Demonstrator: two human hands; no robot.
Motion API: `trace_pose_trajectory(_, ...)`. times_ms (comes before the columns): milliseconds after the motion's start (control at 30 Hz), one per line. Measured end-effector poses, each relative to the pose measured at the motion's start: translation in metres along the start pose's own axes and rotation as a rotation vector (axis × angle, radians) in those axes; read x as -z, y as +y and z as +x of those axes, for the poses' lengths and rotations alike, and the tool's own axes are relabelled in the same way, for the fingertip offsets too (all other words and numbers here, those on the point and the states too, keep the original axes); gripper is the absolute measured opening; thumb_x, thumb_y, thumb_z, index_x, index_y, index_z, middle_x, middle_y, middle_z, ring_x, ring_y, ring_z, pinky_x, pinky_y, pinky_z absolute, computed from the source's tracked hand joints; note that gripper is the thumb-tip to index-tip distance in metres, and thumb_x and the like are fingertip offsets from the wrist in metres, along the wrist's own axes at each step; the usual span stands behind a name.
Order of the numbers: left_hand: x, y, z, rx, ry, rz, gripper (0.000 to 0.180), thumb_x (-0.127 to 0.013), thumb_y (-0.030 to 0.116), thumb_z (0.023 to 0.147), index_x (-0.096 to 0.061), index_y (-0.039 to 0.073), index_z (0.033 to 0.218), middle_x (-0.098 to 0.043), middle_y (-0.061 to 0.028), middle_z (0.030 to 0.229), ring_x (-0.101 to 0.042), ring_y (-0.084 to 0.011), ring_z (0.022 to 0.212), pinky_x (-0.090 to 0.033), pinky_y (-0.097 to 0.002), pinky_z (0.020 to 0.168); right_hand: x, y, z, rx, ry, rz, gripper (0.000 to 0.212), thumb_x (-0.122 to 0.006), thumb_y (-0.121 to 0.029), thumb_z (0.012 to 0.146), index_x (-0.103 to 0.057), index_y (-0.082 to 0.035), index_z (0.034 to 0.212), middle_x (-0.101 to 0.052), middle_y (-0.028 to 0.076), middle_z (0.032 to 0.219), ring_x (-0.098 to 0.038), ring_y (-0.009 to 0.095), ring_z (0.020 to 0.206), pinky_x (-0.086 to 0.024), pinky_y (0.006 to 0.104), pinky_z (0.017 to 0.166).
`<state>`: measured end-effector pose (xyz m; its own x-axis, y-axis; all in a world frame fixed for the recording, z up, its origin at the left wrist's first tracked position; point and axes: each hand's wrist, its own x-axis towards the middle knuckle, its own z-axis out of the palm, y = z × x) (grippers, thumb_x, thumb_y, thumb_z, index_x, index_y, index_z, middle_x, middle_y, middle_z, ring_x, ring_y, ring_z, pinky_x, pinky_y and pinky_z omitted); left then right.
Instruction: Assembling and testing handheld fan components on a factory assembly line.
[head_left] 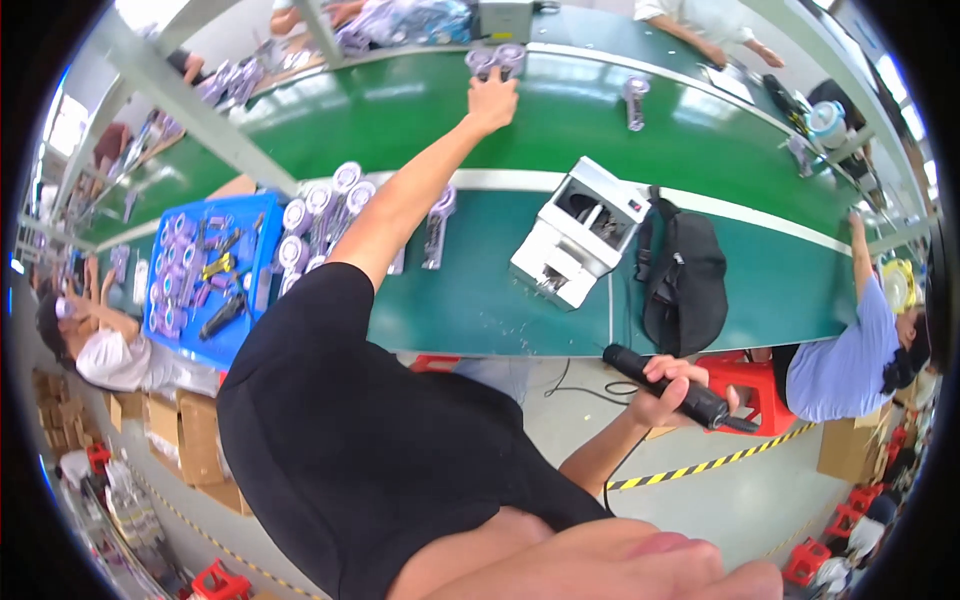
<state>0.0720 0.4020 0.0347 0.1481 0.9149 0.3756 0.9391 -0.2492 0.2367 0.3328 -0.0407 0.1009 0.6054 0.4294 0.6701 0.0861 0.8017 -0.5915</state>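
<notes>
My left hand (492, 103) is stretched far out over the green conveyor belt, its fingers closed around two lilac handheld fans (509, 54), round heads pointing away. In my right hand (672, 387), near the table's front edge, is a black electric screwdriver (640, 365), its cord trailing from the handle end. Beneath my left forearm several more lilac fans (347, 178) lie bunched on the table. One fan (437, 228) rests apart from them, beside the white screw feeder (582, 232).
A blue tray (268, 222) of fan parts is at the left. A black bag (688, 280) lies right of the feeder. Another fan (635, 103) sits on the green belt (570, 120). Co-workers sit left, right and across. A red stool (750, 390) stands below the table.
</notes>
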Motion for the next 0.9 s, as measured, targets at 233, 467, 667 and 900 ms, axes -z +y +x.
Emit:
trace_pose_trajectory(233,-0.058,0.047,0.031,-0.009,-0.027,0.310,0.050,-0.057,0.040,0.092,-0.057,0.016,0.137,-0.032,-0.0228,0.153,-0.024,-0.0660,0.135,-0.017,-0.0815,0.105,0.039,-0.007,0.004,0.086,0.148,-0.151,0.065,-0.060,-0.005,0.092,-0.020,-0.015,0.143,-0.053,0.012,0.077,-0.051,0.018,0.051,-0.050,0.0322,0.047)
trace_pose_trajectory(467,-0.080,0.163,0.078,-0.287,-0.009,0.141,0.054,-0.051,0.055,0.095,-0.054,0.025,0.140,-0.048,-0.0293,0.139,-0.045,-0.0516,0.129,-0.040,-0.0664,0.099,0.037,-0.007,0.006,0.028,0.183,-0.109,0.071,-0.066,-0.005,0.089,-0.019,-0.019,0.140,-0.057,0.014,0.077,-0.055,0.021,0.049,-0.053,0.0339,0.045)
trace_pose_trajectory(667,-0.124,0.203,0.090,-0.344,-0.315,-0.016,0.051,-0.053,0.053,0.095,-0.055,0.019,0.134,-0.053,-0.0304,0.133,-0.053,-0.0460,0.123,-0.050,-0.0581,0.096,0.041,-0.015,-0.007,0.035,0.157,-0.129,0.069,-0.066,-0.007,0.091,-0.020,-0.019,0.142,-0.056,0.011,0.080,-0.054,0.018,0.051,-0.051,0.0327,0.045)
trace_pose_trajectory(900,-0.089,0.134,0.056,-0.352,-0.349,-0.253,0.039,-0.052,0.015,0.086,-0.057,0.008,0.124,-0.065,-0.0288,0.110,-0.062,-0.0469,0.107,-0.051,-0.0559,0.091,0.048,-0.016,-0.004,-0.018,0.146,-0.045,0.070,-0.063,-0.003,0.091,-0.018,-0.017,0.142,-0.057,0.014,0.077,-0.053,0.020,0.049,-0.052,0.0328,0.045)
